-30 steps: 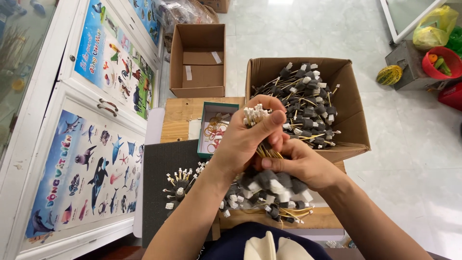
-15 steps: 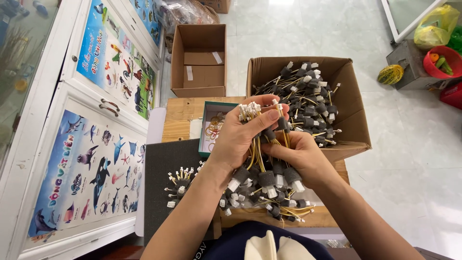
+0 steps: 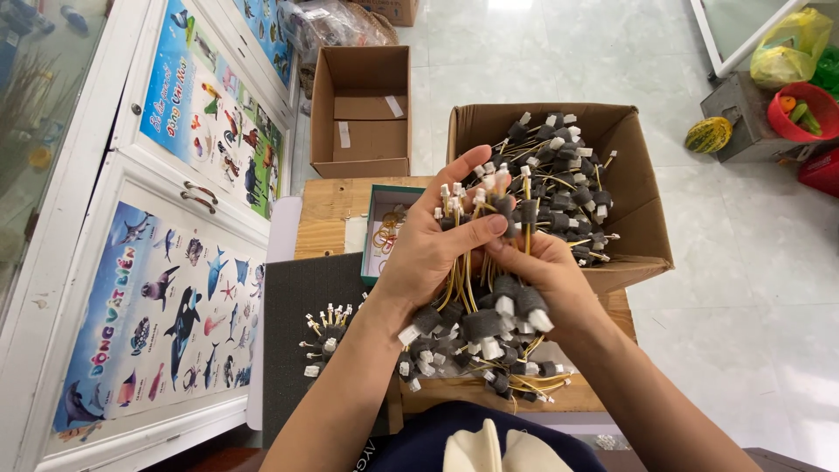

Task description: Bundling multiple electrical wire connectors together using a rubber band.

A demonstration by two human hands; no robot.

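Observation:
My left hand (image 3: 434,247) and my right hand (image 3: 544,269) together clasp a bundle of yellow wire leads (image 3: 489,262) with white plug ends and dark grey foam sleeves. The white ends stick up above my left fingers; the foam-sleeved ends hang below my right palm. Behind my hands, a brown cardboard box (image 3: 642,229) is heaped with more of the same leads. A loose pile of leads (image 3: 472,367) lies on the wooden board under my hands, and a small fan of them (image 3: 328,328) rests on a dark mat at the left.
A small teal tray (image 3: 374,229) with rubber bands sits on the wooden board (image 3: 328,214). An open cardboard box (image 3: 361,114) stands on the tiled floor behind. A white cabinet with sea-animal posters (image 3: 166,288) lines the left. A red bowl (image 3: 800,112), a bag and a fruit lie far right.
The bundle has been raised a little and my left fingers have opened around its top, thumb pressing across it. My right hand has slid lower on the wires.

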